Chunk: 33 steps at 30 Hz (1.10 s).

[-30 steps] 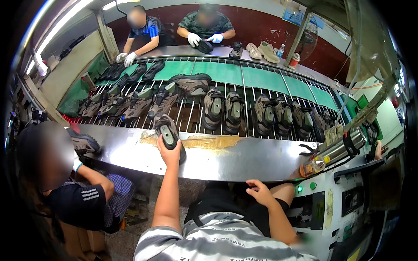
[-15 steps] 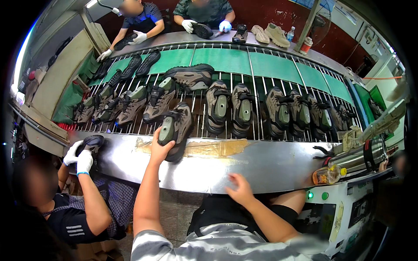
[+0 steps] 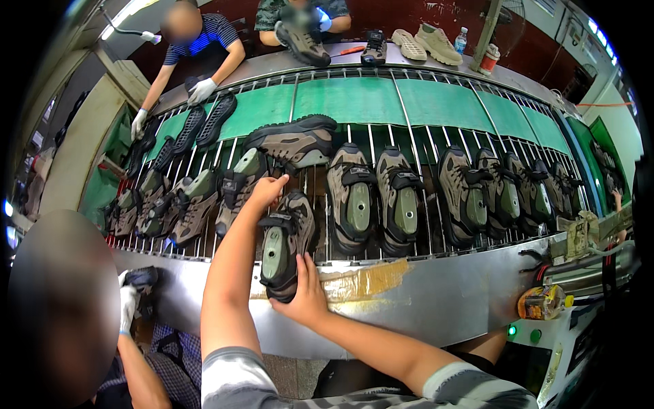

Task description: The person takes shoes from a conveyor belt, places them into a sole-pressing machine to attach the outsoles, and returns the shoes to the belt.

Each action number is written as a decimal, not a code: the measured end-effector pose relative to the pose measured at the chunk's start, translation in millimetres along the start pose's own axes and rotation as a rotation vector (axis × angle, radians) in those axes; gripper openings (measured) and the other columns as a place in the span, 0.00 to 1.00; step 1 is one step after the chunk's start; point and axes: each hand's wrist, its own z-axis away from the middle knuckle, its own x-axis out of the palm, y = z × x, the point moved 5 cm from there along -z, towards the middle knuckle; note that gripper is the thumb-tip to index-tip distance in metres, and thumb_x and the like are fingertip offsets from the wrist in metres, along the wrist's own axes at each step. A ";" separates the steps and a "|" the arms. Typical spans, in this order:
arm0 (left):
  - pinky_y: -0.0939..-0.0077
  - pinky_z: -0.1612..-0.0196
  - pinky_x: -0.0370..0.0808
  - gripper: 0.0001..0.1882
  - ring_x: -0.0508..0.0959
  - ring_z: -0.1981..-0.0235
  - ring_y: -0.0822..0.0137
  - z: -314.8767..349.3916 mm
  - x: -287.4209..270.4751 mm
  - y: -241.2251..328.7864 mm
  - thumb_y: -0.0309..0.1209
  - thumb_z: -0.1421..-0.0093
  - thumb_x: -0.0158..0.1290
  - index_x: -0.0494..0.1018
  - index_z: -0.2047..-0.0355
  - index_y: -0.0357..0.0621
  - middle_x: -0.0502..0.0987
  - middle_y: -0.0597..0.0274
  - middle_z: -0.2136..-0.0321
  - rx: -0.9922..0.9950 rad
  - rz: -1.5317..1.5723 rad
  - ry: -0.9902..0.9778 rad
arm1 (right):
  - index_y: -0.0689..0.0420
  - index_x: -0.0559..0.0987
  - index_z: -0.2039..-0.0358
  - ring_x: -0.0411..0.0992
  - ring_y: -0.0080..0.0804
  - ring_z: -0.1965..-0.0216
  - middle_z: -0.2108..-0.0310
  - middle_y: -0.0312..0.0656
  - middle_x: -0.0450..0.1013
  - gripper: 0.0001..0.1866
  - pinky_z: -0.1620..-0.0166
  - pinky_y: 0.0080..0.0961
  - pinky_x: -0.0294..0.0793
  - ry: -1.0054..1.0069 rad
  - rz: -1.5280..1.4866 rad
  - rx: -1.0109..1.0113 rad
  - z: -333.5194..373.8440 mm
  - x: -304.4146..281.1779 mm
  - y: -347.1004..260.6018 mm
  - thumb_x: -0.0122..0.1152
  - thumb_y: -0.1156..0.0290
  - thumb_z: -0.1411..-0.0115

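A brown and black sports shoe [image 3: 303,228] with a green shoe last in its opening lies across the front edge of the rack, toe away from me. My right hand [image 3: 308,293] grips its heel end, fingers along the right side and thumb underneath. Beyond its toe, my left hand [image 3: 269,191] has its fingers curled together; what they hold, if anything, is hidden. Close to that hand are a lasted shoe [image 3: 235,194] on the left and a shoe lying on its side [image 3: 300,142] behind.
More lasted shoes [image 3: 351,198] stand along the barred rack [image 3: 415,129], with a green strip [image 3: 340,95] behind. A metal ledge [image 3: 443,290] runs in front. A bottle [image 3: 541,302] lies at right. Gloved co-workers sit at left and across.
The shoe has gone from my left hand to my right. My left hand has moved farther over the rack. Across it, a co-worker now holds up a brown shoe.
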 end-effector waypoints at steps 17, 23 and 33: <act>0.75 0.91 0.50 0.15 0.56 0.95 0.70 45.3 -28.8 193.8 0.37 0.40 0.43 0.62 0.83 0.48 0.58 0.67 0.93 0.323 0.704 -0.043 | 0.57 0.41 0.32 0.50 0.63 0.35 0.34 0.62 0.41 0.64 0.37 0.46 0.59 -0.081 -0.007 -0.043 -58.3 -6.7 30.6 0.76 0.56 0.60; 0.77 0.89 0.66 0.10 0.74 0.85 0.70 209.5 -86.3 193.6 0.40 0.43 0.49 0.69 0.73 0.47 0.74 0.63 0.79 0.345 1.046 0.367 | 0.51 0.40 0.31 0.47 0.60 0.33 0.33 0.57 0.38 0.65 0.36 0.45 0.58 -0.175 0.010 -0.004 -88.0 -6.3 46.9 0.77 0.57 0.61; 0.63 0.66 0.77 0.12 0.76 0.74 0.60 376.6 -92.9 50.4 0.34 0.47 0.47 0.69 0.71 0.36 0.75 0.52 0.75 0.745 0.869 0.322 | 0.59 0.62 0.38 0.63 0.42 0.40 0.42 0.54 0.64 0.39 0.39 0.34 0.62 -0.027 -0.033 -0.105 -109.9 -13.6 73.5 0.66 0.63 0.48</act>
